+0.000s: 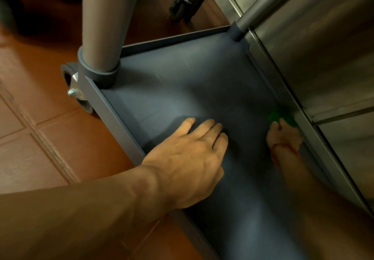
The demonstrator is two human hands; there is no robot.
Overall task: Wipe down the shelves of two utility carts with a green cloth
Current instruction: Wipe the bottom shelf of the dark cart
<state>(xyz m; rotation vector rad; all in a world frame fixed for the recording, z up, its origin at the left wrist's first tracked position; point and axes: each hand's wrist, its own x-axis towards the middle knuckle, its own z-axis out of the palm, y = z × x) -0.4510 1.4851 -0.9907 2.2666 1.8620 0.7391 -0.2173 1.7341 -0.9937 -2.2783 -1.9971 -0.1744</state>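
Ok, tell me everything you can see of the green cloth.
The green cloth is bright green and mostly hidden, bunched under the fingers of the right hand. Only a small crumpled patch shows beyond the fingertips. It is pressed onto the grey-blue cart shelf, tight against the shelf's right rim, beside the stainless steel cabinet. Its edges are blurred, so texture and full shape cannot be told. The left hand rests flat on the shelf, apart from the cloth.

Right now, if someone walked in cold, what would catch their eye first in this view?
Probably the two bare arms reaching into the grey plastic cart shelf: the left hand lies flat at its middle. Next, the bright green cloth bunched in the right hand against the shelf's right rim, beside the stainless steel cabinet. The red tile floor frames it on the left.
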